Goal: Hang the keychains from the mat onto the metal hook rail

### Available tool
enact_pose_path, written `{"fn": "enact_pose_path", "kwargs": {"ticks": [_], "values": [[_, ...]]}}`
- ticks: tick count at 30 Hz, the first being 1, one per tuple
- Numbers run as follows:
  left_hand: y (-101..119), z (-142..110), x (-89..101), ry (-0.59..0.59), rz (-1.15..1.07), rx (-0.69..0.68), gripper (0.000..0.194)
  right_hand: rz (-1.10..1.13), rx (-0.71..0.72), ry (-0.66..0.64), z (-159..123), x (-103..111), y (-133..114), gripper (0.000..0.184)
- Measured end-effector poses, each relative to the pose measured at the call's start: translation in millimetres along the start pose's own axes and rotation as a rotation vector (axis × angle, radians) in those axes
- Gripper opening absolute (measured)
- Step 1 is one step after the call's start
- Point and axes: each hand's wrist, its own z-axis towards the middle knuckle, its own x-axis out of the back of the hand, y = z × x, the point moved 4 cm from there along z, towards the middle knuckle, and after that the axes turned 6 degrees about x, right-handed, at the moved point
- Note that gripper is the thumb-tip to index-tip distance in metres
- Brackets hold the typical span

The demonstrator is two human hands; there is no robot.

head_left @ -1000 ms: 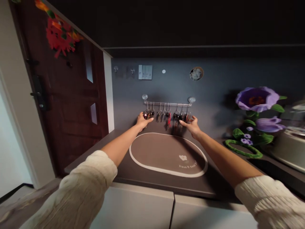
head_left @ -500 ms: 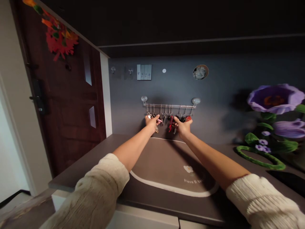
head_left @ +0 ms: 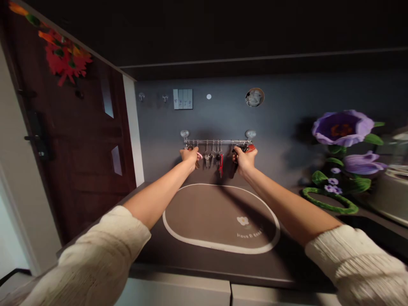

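A metal hook rail (head_left: 217,141) is fixed to the grey wall above a dark counter, with several key bunches (head_left: 213,158) hanging from it. My left hand (head_left: 189,155) is closed around the keys at the rail's left end. My right hand (head_left: 244,160) is closed around the key bunch at the rail's right end, where a red fob shows above my fingers. Between my hands, silver keys and a red fob (head_left: 220,165) hang free.
An oval brown mat (head_left: 207,229) with a white border lies on the counter (head_left: 153,250). Purple artificial flowers (head_left: 342,129) stand at the right. A dark wooden door (head_left: 79,148) with a red flower ornament is at the left. Light switches (head_left: 182,98) sit above the rail.
Both hands rose from below the rail and closed on the key bunches at its two ends. The view shifted slightly right.
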Motion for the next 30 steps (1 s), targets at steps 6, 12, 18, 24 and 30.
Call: {"fn": "enact_pose_path", "kwargs": {"ticks": [6,12,18,24,30], "values": [[31.1,-12.5,-9.7,-0.124,0.219,-0.147,0.037,-0.006,-0.039,-0.171,5.7,-9.1,-23.0,0.045],[6.2,-53.3,5.8,-0.706,0.585,-0.088,0.025,-0.283,-0.256,-0.652,-38.3,10.1,-9.3,0.048],[-26.1,-56.1,30.5,-0.900,1.185,0.007,0.060,-0.709,-0.295,-1.117,-58.6,29.7,3.0,0.058],[-28.4,-17.3,-1.9,-0.412,0.831,-0.127,0.063,-0.784,-0.120,-0.679,-22.0,0.1,12.3,0.061],[-50.5,-17.4,-44.1,-0.348,0.451,0.030,0.015,-0.499,-0.136,-0.566,-29.4,-37.9,39.8,0.025]]}}
